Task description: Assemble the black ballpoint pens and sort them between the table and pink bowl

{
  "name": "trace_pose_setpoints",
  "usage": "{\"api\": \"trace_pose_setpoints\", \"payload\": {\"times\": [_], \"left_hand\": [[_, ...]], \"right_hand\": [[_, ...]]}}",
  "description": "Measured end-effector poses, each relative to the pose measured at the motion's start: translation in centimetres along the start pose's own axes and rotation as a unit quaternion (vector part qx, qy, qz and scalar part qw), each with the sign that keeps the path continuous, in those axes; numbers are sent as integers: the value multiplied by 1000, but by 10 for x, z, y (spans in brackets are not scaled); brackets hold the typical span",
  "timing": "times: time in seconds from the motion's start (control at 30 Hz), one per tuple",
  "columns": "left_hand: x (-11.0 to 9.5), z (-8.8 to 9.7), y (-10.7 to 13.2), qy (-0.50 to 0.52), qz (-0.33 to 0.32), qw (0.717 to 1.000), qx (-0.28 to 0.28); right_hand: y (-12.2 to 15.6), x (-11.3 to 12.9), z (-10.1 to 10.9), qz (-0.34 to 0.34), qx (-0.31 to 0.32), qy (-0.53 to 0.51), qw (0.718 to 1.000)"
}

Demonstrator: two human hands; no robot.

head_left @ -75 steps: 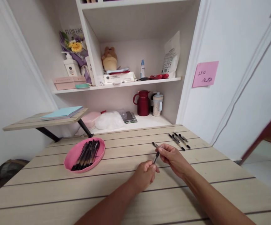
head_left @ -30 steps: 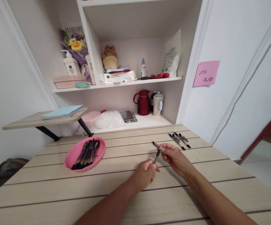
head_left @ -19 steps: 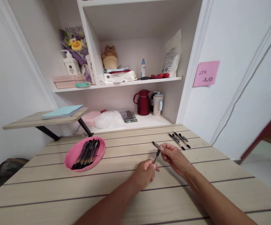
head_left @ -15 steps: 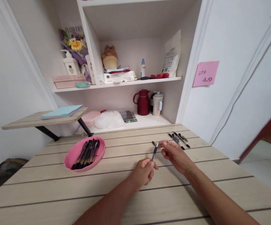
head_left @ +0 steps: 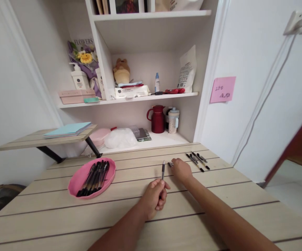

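Observation:
My left hand is closed around the lower part of a black pen and holds it upright above the wooden table, tip up. My right hand reaches forward and rests on the table, its fingers curled over a small dark pen part, probably the cap, at the fingertips. Whether the fingers grip that part is hidden. A few loose black pens lie on the table just right of my right hand.
A pink dish holding several black pens sits at the table's left. Behind stand white shelves with a red jug, a cup, bottles and a bag. A small side shelf carries a blue notebook. A pink note sticks to the wall.
My right hand let go of the pen's upper end and moved forward down to the table by the small dark part. My left hand turned the pen upright. The view tilted up slightly.

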State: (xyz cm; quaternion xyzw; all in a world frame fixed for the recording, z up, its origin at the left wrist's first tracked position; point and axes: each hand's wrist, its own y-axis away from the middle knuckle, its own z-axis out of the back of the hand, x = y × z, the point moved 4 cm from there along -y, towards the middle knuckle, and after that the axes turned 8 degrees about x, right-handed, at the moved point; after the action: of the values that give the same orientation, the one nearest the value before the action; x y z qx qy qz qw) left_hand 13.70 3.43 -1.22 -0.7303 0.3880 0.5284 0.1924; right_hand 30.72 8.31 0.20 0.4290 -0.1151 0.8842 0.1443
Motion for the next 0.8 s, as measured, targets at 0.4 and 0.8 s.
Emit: {"api": "trace_pose_setpoints", "payload": {"times": [0.4,0.8], "left_hand": [[1,-6,-1,-55,16,998,15],[0,-8,-1,-74,12,997,17]], "right_hand": [[14,5,19,73,78,-463,880],[30,30,23,84,124,-492,858]]}}
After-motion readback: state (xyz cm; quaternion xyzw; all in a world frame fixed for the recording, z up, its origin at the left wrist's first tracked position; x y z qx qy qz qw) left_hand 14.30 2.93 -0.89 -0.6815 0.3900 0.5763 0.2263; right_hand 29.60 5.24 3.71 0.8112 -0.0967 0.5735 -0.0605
